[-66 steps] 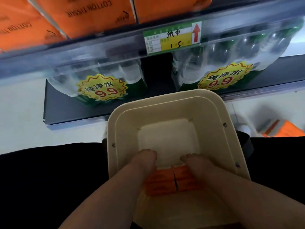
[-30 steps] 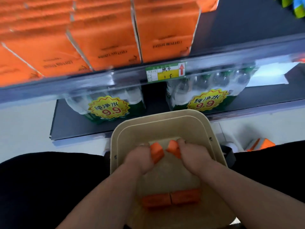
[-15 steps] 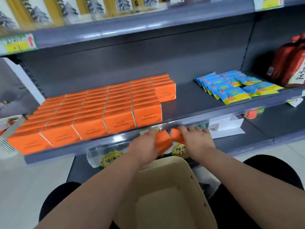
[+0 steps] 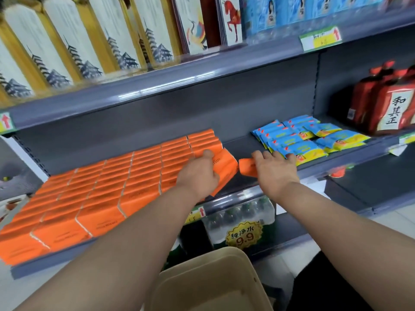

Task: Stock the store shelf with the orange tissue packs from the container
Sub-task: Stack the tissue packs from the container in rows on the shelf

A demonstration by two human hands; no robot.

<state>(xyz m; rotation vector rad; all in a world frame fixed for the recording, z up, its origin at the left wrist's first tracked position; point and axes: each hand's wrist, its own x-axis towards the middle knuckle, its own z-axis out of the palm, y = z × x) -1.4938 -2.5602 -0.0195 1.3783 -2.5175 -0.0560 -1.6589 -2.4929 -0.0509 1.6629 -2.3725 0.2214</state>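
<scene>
Fingers (image 4: 268, 155) of both hands are closed on orange packs. An orange tissue pack (image 4: 225, 167) is gripped by the left hand (image 4: 197, 176), with the thumb laid on its top face and the other fingers hidden beneath it. It is held tilted, just beside the right-hand end of the stocked rows of orange tissue packs (image 4: 107, 189); whether it touches them cannot be told. A second orange tissue pack (image 4: 246, 167) is held under the right hand (image 4: 277, 172), whose fingers are spread over it, so that only its left end is seen. It is held over the bare strip of the grey shelf (image 4: 238, 143), between the orange rows and a pile of blue snack packets (image 4: 298, 140). The two held packs are set close together, with a narrow gap between them.

A beige container (image 4: 208, 263) is seen below the arms at the bottom edge, its inside only partly in view. A shrink-wrapped pack of water bottles (image 4: 238, 215) with a yellow 9.9 sticker (image 4: 243, 236) is stored on the shelf beneath. Red packages (image 4: 381, 108) are stood at the far right, and boxes printed with pagodas (image 4: 89, 46) are lined up on the shelf above.
</scene>
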